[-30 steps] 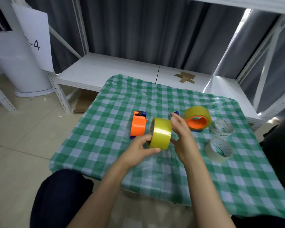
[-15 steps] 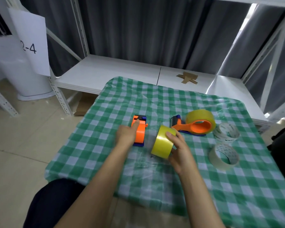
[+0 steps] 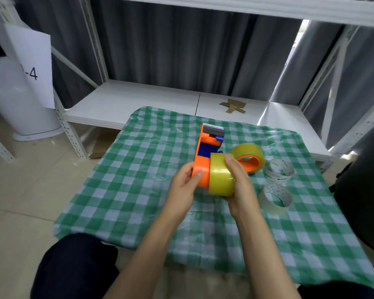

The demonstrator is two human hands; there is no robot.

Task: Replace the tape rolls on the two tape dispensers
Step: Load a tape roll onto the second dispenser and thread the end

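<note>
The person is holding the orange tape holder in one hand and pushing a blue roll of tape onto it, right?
Not quite: the roll is yellow, not blue, as the head view shows. The left hand does hold the orange dispenser while the right hand presses the roll against it.

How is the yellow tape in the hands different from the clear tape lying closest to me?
The yellow tape is coloured and held on edge against an orange dispenser; the clear tape is see-through, rests untouched on the checked cloth, and looks thinner. Both are hollow rolls.
</note>
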